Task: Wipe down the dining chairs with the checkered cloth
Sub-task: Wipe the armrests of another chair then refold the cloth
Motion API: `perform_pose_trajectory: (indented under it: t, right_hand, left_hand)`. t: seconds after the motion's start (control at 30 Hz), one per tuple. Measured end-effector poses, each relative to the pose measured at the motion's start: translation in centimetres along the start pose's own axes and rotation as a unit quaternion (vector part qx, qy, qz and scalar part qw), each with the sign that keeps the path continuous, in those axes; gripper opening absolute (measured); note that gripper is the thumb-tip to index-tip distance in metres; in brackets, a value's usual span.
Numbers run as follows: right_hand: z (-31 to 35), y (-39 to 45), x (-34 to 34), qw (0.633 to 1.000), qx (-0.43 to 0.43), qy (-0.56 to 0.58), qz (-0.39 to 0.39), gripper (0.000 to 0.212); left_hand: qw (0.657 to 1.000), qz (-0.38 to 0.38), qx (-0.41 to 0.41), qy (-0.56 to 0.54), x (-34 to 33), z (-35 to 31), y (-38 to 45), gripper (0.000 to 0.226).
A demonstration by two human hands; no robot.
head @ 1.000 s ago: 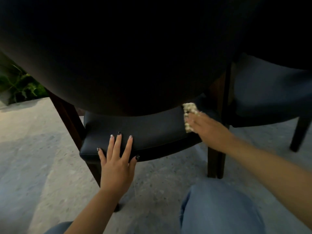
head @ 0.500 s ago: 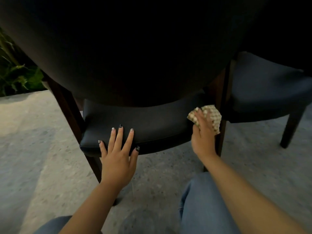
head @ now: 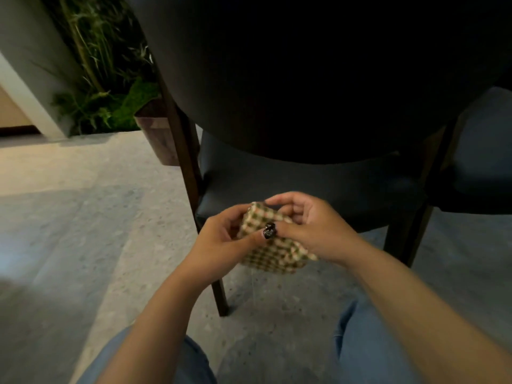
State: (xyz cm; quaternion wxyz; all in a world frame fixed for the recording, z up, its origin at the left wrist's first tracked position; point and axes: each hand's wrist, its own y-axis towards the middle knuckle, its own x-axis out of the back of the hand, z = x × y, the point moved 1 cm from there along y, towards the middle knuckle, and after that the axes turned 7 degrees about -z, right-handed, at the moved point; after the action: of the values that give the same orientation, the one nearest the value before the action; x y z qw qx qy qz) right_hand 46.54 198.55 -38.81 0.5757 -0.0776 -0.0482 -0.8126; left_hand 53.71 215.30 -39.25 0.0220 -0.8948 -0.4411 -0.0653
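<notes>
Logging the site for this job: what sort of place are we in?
Probably a restaurant or cafe dining area: matching dark upholstered chairs with wooden legs, a speckled terrazzo-like stone floor, and a decorative green bamboo planting.

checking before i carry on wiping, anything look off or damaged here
Nothing stands out. Both hands, left and right, hold the cloth in front of the chair seat.

Checkered cloth between both hands
</notes>
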Motion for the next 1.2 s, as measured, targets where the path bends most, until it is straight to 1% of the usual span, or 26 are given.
perform_pose_trajectory:
  t: [0.07,0.1,0.17,0.23,0.27,0.3,0.37,0.43,0.5,0.57,0.63,0.67,0.7,0.73,0.77,0.8,0.83,0.87,0.9,0.97,1.0,1.07,1.1,1.13,1.2]
  right_hand:
    - [-0.3,0.1,0.0,0.998,-0.01,0.045,-0.048,0.032]
    - [-0.6,0.1,0.0,0.995,-0.025,0.077,-0.058,0.032]
    - [-1.4,-0.3,0.0,0.991,-0.049,0.112,-0.046,0.04]
    - [-2.2,-0.9,-0.2,0.994,-0.058,0.086,-0.026,0.049]
    - [-2.5,-1.3,-0.3,0.995,-0.055,0.079,-0.023,0.047]
    - [-2.8,-1.5,-0.4,0.995,-0.052,0.083,-0.029,0.041]
    - [-3.2,-1.8,-0.7,0.993,-0.043,0.086,-0.062,0.026]
    - [-3.4,-1.7,-0.9,0.992,-0.028,0.075,-0.095,0.016]
    - [-3.1,-1.4,-1.0,0.992,-0.008,0.059,-0.113,0.009]
    - [-2.7,-1.2,-0.9,0.991,0.005,0.04,-0.128,0.004]
    - [-2.5,-0.9,-0.7,0.986,0.014,0.017,-0.163,0.005]
    - [-2.4,-0.9,-0.5,0.982,0.015,0.004,-0.188,0.005]
    - [-2.4,-0.8,-0.3,0.976,0.011,-0.009,-0.217,0.006]
    - [-2.5,-0.7,-0.2,0.969,0.003,-0.018,-0.247,0.01]
    - [-2.6,-0.7,-0.1,0.961,-0.012,-0.02,-0.274,0.015]
    - [-2.7,-0.7,0.0,0.954,-0.033,-0.017,-0.296,0.02]
    - [-2.7,-0.6,0.0,0.949,-0.059,-0.008,-0.309,0.022]
    - [-2.8,-0.6,0.0,0.945,-0.088,0.012,-0.314,0.024]
    - [-2.8,-0.5,0.0,0.942,-0.118,0.043,-0.312,0.024]
    - [-2.6,-0.5,-0.1,0.93,-0.168,0.122,-0.304,0.025]
    - [-2.5,-0.5,-0.2,0.922,-0.187,0.163,-0.297,0.026]
    - [-2.1,-0.6,-0.2,0.912,-0.198,0.245,-0.264,0.028]
    - [-1.9,-0.8,-0.3,0.912,-0.192,0.273,-0.24,0.031]
    - [-1.8,-0.9,-0.4,0.913,-0.183,0.294,-0.215,0.038]
    - [-1.9,-1.3,-0.6,0.919,-0.167,0.314,-0.171,0.057]
  left_hand:
    - [1.0,-0.01,0.014,-0.003,0.4,0.6,-0.3,0.029]
    - [1.0,-0.017,0.019,0.008,0.6,1.0,-0.5,0.026]
    - [0.998,-0.047,0.026,0.014,0.9,1.8,-0.8,0.024]
    - [0.995,-0.085,0.038,-0.021,1.0,2.4,-1.1,0.022]
    - [0.993,-0.1,0.047,-0.039,0.9,2.6,-1.3,0.022]
    - [0.991,-0.112,0.055,-0.051,0.9,2.7,-1.4,0.023]
    - [0.987,-0.128,0.074,-0.063,0.7,3.0,-1.6,0.026]
    - [0.983,-0.138,0.105,-0.065,0.5,3.3,-1.6,0.034]
    - [0.974,-0.132,0.159,-0.087,0.3,3.7,-1.7,0.053]
    - [0.962,-0.108,0.209,-0.135,0.3,3.9,-1.9,0.074]
    - [0.956,-0.105,0.223,-0.161,0.4,4.3,-2.1,0.09]
    - [0.956,-0.116,0.223,-0.152,0.3,4.4,-2.2,0.095]
    - [0.962,-0.133,0.206,-0.117,0.1,4.5,-2.3,0.098]
    - [0.974,-0.151,0.163,-0.052,-0.1,4.5,-2.5,0.1]
    - [0.982,-0.163,0.091,0.029,-0.4,4.5,-2.6,0.099]
    - [0.982,-0.16,0.002,0.104,-0.9,4.2,-2.8,0.095]
    - [0.974,-0.141,-0.079,0.159,-1.4,4.0,-2.9,0.092]
    - [0.966,-0.112,-0.13,0.195,-2.1,3.9,-2.9,0.092]
    - [0.96,-0.082,-0.158,0.218,-2.8,3.8,-2.9,0.093]
    - [0.949,-0.047,-0.187,0.248,-4.0,3.6,-2.7,0.092]
    - [0.944,-0.05,-0.202,0.256,-4.2,3.6,-2.5,0.086]
    - [0.937,-0.082,-0.23,0.25,-4.3,3.5,-2.2,0.063]
    - [0.94,-0.096,-0.232,0.231,-4.2,3.3,-2.0,0.052]
    - [0.949,-0.103,-0.22,0.202,-4.1,3.1,-1.9,0.044]
    - [0.971,-0.11,-0.165,0.133,-4.0,2.7,-1.9,0.033]
